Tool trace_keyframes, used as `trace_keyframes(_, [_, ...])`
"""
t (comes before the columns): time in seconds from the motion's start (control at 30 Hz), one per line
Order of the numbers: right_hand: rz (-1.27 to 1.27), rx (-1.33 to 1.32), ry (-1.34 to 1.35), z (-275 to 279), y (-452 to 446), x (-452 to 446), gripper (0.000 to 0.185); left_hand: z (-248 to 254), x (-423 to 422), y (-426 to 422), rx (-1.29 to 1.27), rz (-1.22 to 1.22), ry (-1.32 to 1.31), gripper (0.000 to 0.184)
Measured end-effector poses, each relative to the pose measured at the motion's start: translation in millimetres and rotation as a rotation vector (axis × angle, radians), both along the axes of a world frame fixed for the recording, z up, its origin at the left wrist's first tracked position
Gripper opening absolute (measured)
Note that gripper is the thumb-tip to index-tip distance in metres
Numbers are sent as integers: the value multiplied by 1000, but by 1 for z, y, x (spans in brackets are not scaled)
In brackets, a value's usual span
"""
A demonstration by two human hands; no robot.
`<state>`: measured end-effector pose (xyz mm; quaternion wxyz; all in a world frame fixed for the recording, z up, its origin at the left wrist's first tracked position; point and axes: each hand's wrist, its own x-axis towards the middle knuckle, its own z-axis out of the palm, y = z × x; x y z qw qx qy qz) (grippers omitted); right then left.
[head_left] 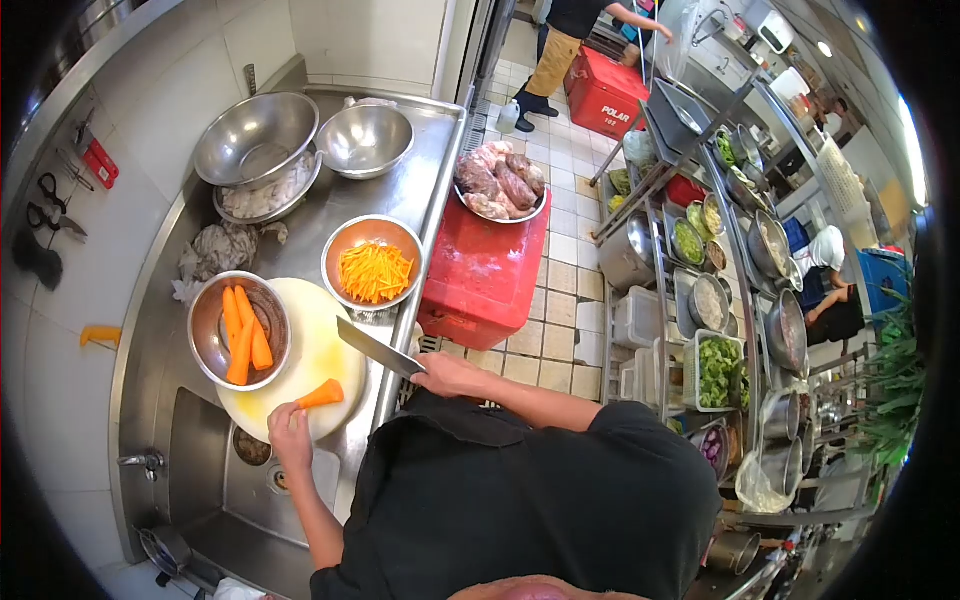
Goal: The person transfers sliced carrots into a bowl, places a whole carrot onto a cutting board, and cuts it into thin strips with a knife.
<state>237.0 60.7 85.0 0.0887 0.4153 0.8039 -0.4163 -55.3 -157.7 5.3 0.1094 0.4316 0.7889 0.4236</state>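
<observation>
From where I stand, the steel counter (pixel 335 205) takes up most of the near view, with the sink (pixel 200 440) let into it and a red box (pixel 475 290) on the floor alongside. The round board (pixel 325 350) lies on the counter, partly over the sink. A bowl (pixel 206 330) of whole carrots (pixel 240 335) overlaps its left side; another bowl (pixel 345 232), holding orange shreds (pixel 375 273), sits just past its far right edge.

The right hand (pixel 447 375) has its fingers closed round the handle of the knife (pixel 375 350), whose broad blade slants away to the left over the board's right side. The short carrot piece (pixel 322 393) rests near the board's close edge, its long axis nearly crosswise, thick end rightward towards the knife side. The left hand (pixel 289 435) is nearer, fingertips together on the narrow left end. So the piece lies between the two hands, nearer edge-on to the left fingers, the blade apart from it, farther off and to the right.
</observation>
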Motion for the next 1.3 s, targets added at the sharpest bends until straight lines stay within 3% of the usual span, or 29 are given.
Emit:
trace_keyframes(0.17, [-11,-18,0,-8,0,0,41,-7,6,-10,-77,-46,105,48])
trace_keyframes(0.33, [-61,-6,26,2,-1,0,42,-36,-4,-17,-168,-26,124,55])
trace_keyframes(0.47, [-120,-17,56,-36,7,4,40,-25,-1,-9,-80,40,162,50])
trace_keyframes(0.6, [-81,-81,46,11,1,-8,36,-10,8,0,-5,75,137,43])
trace_keyframes(0.87, [132,51,-12,12,2,-22,34,-10,24,14,31,69,92,39])
trace_keyframes(0.97, [155,69,1,14,0,-25,34,-6,22,18,61,36,245,36])
trace_keyframes(1.07, [153,59,-44,8,2,-26,34,-13,14,31,196,363,-259,29])
trace_keyframes(1.1, [158,57,-37,7,2,-27,35,-12,4,37,247,517,-580,36])
trace_keyframes(1.2, [139,37,-4,-6,1,-23,36,5,-28,52,338,724,-1019,48])
trace_keyframes(1.3, [136,23,-17,-5,1,-25,36,-9,-51,68,399,638,-974,40])
